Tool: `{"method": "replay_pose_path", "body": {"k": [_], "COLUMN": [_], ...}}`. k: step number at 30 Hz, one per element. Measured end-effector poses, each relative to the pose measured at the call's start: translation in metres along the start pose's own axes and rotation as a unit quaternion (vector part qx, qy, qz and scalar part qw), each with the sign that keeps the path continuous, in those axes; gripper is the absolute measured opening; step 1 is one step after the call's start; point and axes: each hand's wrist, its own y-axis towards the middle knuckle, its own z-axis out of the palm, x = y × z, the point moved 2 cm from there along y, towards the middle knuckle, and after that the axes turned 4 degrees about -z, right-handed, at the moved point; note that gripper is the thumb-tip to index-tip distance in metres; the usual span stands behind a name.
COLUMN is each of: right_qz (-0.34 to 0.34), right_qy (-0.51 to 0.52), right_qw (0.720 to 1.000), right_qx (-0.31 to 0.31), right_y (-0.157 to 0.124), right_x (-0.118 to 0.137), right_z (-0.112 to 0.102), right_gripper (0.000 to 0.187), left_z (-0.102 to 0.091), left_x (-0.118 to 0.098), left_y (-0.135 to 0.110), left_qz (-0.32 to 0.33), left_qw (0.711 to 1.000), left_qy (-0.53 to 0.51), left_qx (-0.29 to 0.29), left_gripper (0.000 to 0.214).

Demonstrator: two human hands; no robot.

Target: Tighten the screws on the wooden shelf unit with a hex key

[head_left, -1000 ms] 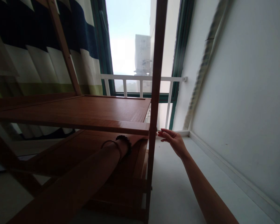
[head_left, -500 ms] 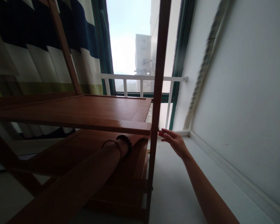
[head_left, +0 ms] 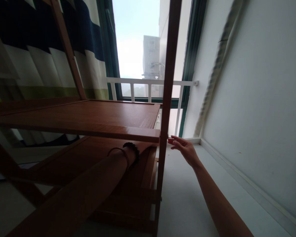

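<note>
A brown wooden shelf unit stands in front of me, with a dark upright post at its right front corner. My left forearm, with a dark beaded bracelet and a thin bangle at the wrist, reaches in beneath the upper shelf board. Only the back part of my left hand shows; the board's front rail and the post hide its fingers. On the post's outer side, level with that rail, my right hand is closed in a pinch. A thin dark bit shows at its fingertips against the post, too small to name.
A lower shelf board lies under my left arm. Behind the unit are a white railing, a green-framed window and a striped curtain. A white wall rises at right beside the pale floor.
The fingers of my right hand have shifted very slightly at the post. My left arm and the shelf unit look unmoved.
</note>
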Motion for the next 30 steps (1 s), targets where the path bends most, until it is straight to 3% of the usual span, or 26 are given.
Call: {"method": "replay_pose_path", "body": {"k": [8,19,30], "right_qz": [0.063,0.126,0.168], "right_qy": [0.003,0.074,0.105], "right_qw": [0.992,0.987,0.976], "right_qx": [-0.11,-0.064,-0.086], "right_y": [0.0048,0.0025,0.0028], "right_x": [-0.0029,0.0056,-0.0007], "right_z": [0.0085,0.0092,0.0103], "right_gripper": [0.04,0.035,0.037], "left_z": [0.0011,-0.0047,-0.0034], "left_x": [0.001,-0.0031,-0.0025], "left_y": [-0.0037,-0.0081,-0.0073], "left_qz": [0.013,0.003,-0.004], "left_qw": [1.0,1.0,1.0], "left_qy": [-0.021,-0.004,-0.015], "left_qx": [-0.006,0.01,0.016], "left_gripper": [0.044,0.042,0.042]}}
